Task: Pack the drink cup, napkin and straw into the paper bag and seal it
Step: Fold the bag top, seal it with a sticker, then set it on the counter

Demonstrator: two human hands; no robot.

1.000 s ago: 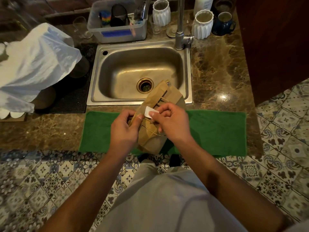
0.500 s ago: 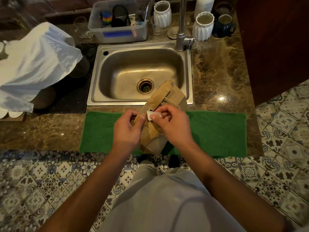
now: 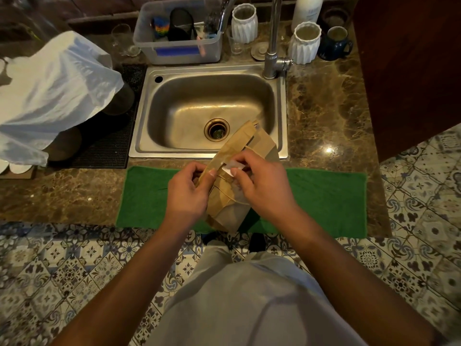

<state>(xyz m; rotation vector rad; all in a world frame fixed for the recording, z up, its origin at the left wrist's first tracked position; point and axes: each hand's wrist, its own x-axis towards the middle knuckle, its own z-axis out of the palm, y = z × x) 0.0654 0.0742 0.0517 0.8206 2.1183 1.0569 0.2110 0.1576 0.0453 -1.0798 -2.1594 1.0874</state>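
Left hand grips the folded paper bag steady above the desk's front edge while right hand pinches a white sticker, apparently for sealing.

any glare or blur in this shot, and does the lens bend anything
Head view: a bright glare spot sits on the marble counter right of the sink; the white sticker and right hand fingertips are motion-smeared; the wide lens bows the green mat and counter edges; light is dim and warm.
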